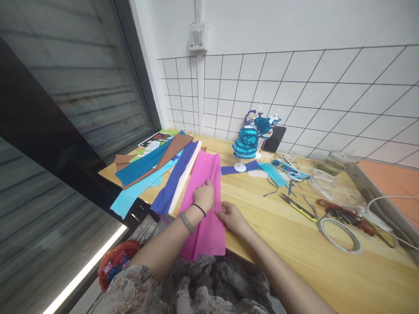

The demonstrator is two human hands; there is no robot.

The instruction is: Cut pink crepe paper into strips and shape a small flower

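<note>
A long strip of pink crepe paper (205,174) lies across the wooden table (294,244) and hangs over its near edge. My left hand (204,196) rests on top of the pink paper with fingers curled, pinching a fold in it. My right hand (229,214) grips the paper's right edge close beside the left hand, fingers closed on it. To the left lie more crepe strips: dark blue (173,181), white (186,176), light blue (131,196), teal (144,168) and brown (170,152).
A small doll in a blue paper dress (247,141) stands on a white stand at the back, a phone (274,138) leaning on the wire grid behind it. Scissors (297,207), a tape ring (338,233), paper scraps, a clear container (334,163) and cables lie right. A red basket (114,261) sits below left.
</note>
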